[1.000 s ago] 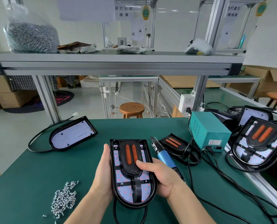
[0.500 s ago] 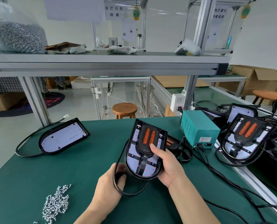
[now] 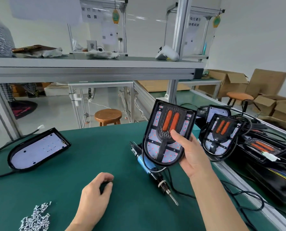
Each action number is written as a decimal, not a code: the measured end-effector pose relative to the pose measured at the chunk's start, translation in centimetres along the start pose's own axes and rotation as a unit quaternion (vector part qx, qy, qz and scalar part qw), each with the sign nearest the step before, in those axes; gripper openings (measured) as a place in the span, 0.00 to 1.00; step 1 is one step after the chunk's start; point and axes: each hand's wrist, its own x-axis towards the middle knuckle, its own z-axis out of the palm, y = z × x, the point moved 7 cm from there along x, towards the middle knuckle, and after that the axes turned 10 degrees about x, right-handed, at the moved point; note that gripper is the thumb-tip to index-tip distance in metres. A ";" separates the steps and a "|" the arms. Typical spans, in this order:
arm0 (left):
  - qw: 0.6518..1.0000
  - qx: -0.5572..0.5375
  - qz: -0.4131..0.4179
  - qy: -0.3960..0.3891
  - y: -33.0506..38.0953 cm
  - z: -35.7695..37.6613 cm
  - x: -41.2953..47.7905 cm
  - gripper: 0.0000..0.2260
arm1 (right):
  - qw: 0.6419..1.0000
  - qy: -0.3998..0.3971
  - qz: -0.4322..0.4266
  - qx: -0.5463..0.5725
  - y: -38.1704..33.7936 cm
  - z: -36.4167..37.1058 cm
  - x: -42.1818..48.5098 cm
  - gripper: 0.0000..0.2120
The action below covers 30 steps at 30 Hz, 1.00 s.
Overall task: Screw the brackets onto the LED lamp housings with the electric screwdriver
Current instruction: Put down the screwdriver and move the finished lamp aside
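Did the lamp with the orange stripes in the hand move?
Yes. The held lamp rose off the table, rightward over the screwdriver, toward the stacked lamps.

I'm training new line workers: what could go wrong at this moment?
The right hand alone holds the lamp housing off the table, tilted, so it might slip. A thin cable beneath it crosses the electric screwdriver lying there and could drag it.

Plain white walls [image 3: 255, 39] close in a bright, evenly lit room with a pale grey floor [image 3: 55, 110]. A green-topped workbench [image 3: 88, 164] carries a grey aluminium-framed shelf [image 3: 88, 64]. Beyond stand a round wooden stool [image 3: 108, 116], an orange-seated stool [image 3: 239, 96] and open brown cardboard boxes [image 3: 227, 80].
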 end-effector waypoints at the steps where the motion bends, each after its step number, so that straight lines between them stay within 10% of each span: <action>1: 1.000 -0.003 0.001 0.000 0.0 0.1 0.0 0.12 | 1.000 0.009 -0.018 -0.007 -1.3 -0.7 -0.1 0.21; 30: 1.000 -0.005 0.013 -0.002 0.8 0.4 0.2 0.15 | 0.843 0.341 -0.201 -0.364 -12.4 -24.0 0.2 0.20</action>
